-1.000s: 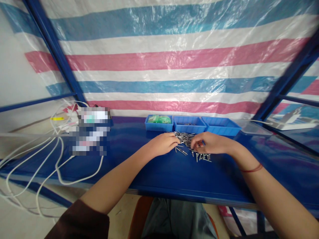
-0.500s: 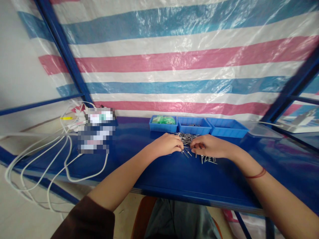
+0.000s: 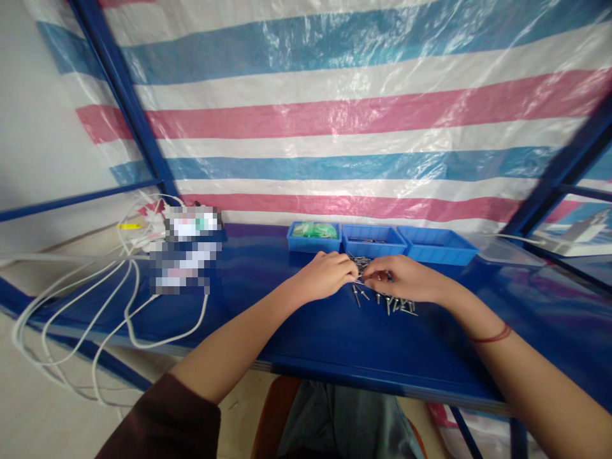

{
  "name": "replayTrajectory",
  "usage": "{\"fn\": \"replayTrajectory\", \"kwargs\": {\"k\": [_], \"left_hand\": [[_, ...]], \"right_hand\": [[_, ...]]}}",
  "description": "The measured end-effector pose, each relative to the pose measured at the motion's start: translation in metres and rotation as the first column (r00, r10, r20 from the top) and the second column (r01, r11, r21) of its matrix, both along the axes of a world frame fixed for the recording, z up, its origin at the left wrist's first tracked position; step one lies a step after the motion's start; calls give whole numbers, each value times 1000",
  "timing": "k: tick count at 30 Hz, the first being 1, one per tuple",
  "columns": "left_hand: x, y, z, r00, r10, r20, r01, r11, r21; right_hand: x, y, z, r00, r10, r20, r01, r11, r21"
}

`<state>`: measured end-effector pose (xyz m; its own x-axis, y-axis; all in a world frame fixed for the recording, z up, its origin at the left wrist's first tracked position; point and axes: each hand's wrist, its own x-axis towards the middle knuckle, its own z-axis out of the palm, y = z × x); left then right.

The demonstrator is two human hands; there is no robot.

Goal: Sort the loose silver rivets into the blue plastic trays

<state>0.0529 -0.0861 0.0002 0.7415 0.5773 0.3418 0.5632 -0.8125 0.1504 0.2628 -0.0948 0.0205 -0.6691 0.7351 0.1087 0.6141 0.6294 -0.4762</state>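
Note:
A heap of thin metal blind rivets (image 3: 361, 261) lies on the blue table, partly hidden behind my hands. My left hand (image 3: 329, 275) is closed at the heap's left side, its fingertips pinched at a rivet by the right hand's fingers. Curled just opposite, my right hand (image 3: 404, 278) has rivets showing between its thumb and bent fingers; how many it holds is hidden. Below the right hand, several loose rivets (image 3: 399, 305) are spread in a rough row. A couple more rivets (image 3: 356, 294) lie below the gap between the hands.
Behind the heap stand three blue bins: one bin (image 3: 314, 245) with green packets, a middle bin (image 3: 373, 250) with some rivets, and a right bin (image 3: 437, 254). White cables (image 3: 131, 306) and blurred items lie left. A striped sheet (image 3: 335, 121) hangs behind.
My left hand has moved slightly right, closer to the right hand, and covers more of the heap. My right hand has barely shifted; the bins stay in place.

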Motion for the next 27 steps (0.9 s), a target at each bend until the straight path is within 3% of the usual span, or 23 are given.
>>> {"fn": "replayTrajectory", "kwargs": {"k": [3, 6, 9, 16, 22, 24, 27], "left_hand": [[6, -1, -1, 952, 52, 302, 1, 985, -173], [11, 0, -3, 814, 148, 562, 69, 935, -347], [14, 2, -4, 692, 212, 690, 203, 860, -467], [17, 2, -4, 595, 258, 761, 360, 761, -539], [21, -1, -5, 646, 371, 667, 324, 658, -680], [21, -1, -5, 667, 381, 641, 294, 655, -696], [20, 0, -5, 661, 353, 662, 281, 702, -654]], "right_hand": [[-7, -3, 1, 980, -53, -194, 59, 998, 28], [-16, -4, 0, 908, -137, -396, 150, 989, 2], [-21, -4, -1, 826, -160, -541, 163, 986, -43], [-26, -7, 3, 784, -182, -593, 162, 983, -87], [-23, -4, 1, 772, -207, -601, 213, 975, -61], [-22, -2, -1, 778, -195, -598, 224, 974, -26], [-20, -1, -4, 787, -173, -592, 248, 968, 47]]}}
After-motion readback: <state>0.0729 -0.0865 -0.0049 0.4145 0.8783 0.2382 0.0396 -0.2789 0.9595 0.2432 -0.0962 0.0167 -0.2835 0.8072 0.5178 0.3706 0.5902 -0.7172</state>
